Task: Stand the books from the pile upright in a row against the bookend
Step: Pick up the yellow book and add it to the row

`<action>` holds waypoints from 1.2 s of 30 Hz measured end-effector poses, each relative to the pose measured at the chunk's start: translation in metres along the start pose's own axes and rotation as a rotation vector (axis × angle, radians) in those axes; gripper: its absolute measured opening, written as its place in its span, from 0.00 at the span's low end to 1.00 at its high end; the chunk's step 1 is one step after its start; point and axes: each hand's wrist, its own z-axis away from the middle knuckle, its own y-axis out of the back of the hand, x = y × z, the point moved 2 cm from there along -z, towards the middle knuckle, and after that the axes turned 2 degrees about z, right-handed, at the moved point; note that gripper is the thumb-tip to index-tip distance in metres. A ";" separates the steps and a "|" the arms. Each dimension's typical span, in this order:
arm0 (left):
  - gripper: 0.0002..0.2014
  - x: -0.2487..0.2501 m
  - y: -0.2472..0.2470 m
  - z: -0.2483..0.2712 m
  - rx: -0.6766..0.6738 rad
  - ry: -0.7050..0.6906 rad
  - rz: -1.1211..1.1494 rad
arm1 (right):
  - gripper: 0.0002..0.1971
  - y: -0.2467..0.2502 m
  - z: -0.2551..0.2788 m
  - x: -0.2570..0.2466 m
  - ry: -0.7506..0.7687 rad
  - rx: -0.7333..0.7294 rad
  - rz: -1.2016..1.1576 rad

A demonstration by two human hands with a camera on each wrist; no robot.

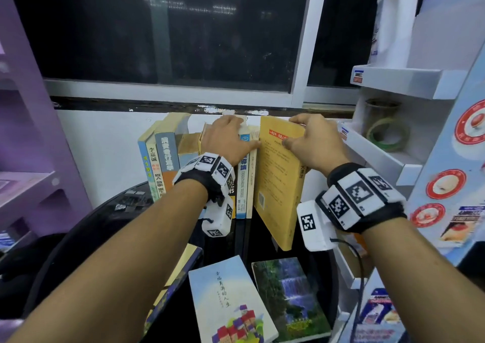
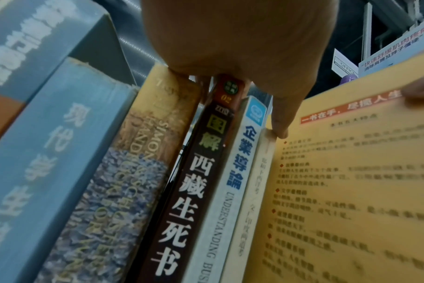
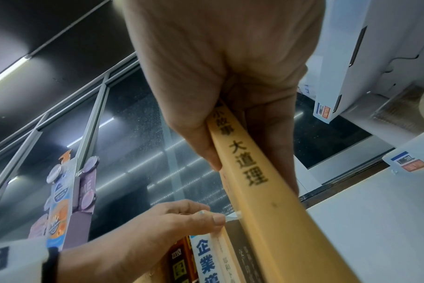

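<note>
Though partial overhead, yellow book (image 3: 252, 168) spine title.

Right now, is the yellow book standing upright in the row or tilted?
Tilted. The yellow book leans at an angle to the standing row, back cover showing; the right hand grips its top edge.

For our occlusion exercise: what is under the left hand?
The left hand grips upright books: brown-spined book and blue-white book show below it. Their top edges are covered.
</note>
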 end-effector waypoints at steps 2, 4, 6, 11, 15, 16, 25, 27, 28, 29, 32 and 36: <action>0.37 -0.001 -0.002 0.002 0.027 -0.018 0.013 | 0.25 -0.005 -0.005 0.001 0.010 0.017 0.013; 0.34 -0.002 -0.002 0.002 0.027 -0.030 0.018 | 0.24 -0.012 -0.010 0.001 0.016 0.040 0.010; 0.32 -0.003 -0.001 0.002 0.025 -0.043 0.022 | 0.22 -0.020 -0.014 0.001 0.041 0.066 0.016; 0.31 -0.009 -0.001 0.001 0.022 -0.031 0.036 | 0.21 -0.038 -0.025 0.004 0.061 0.109 0.031; 0.30 -0.010 -0.001 0.000 0.014 -0.042 0.034 | 0.21 -0.048 -0.036 0.007 0.049 0.109 0.010; 0.30 -0.011 0.000 -0.001 0.011 -0.045 0.038 | 0.22 -0.052 -0.039 0.007 0.047 0.106 -0.011; 0.31 -0.019 0.000 -0.004 0.000 -0.068 0.039 | 0.25 -0.073 -0.059 0.011 0.082 0.025 -0.087; 0.31 -0.021 0.000 -0.005 -0.008 -0.080 0.035 | 0.25 -0.075 -0.061 0.013 0.089 0.005 -0.096; 0.31 -0.022 0.001 -0.005 -0.022 -0.090 0.027 | 0.26 -0.075 -0.062 0.015 0.092 -0.003 -0.097; 0.31 -0.023 0.002 -0.007 -0.040 -0.103 0.018 | 0.26 -0.075 -0.063 0.015 0.096 -0.013 -0.103; 0.31 -0.029 0.009 -0.014 -0.122 -0.133 0.013 | 0.26 -0.073 -0.064 0.015 0.109 -0.072 -0.127; 0.31 -0.037 0.012 -0.019 -0.220 -0.136 0.039 | 0.29 -0.069 -0.061 0.018 0.106 -0.198 -0.190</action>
